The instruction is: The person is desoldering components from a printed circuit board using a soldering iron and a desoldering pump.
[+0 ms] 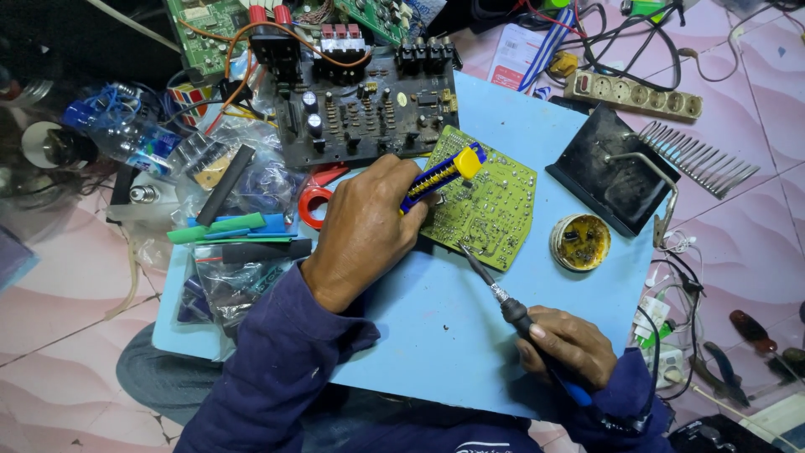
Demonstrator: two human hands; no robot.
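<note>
My left hand (366, 225) grips a blue and yellow desoldering pump (443, 174), its tip resting on a yellow-green circuit board (495, 197) lying solder side up on a light blue board (436, 327). My right hand (568, 344) holds a soldering iron (493, 287) by its dark handle. The iron's tip touches the lower edge of the circuit board, just below my left hand. Both arms wear dark blue sleeves.
A large dark circuit board (369, 109) lies behind. A black soldering stand (616, 168) and a round flux tin (580, 242) sit right. Plastic bags of parts (235, 277), red tape (314, 205), a power strip (633, 92) and pliers (721, 373) surround the work area.
</note>
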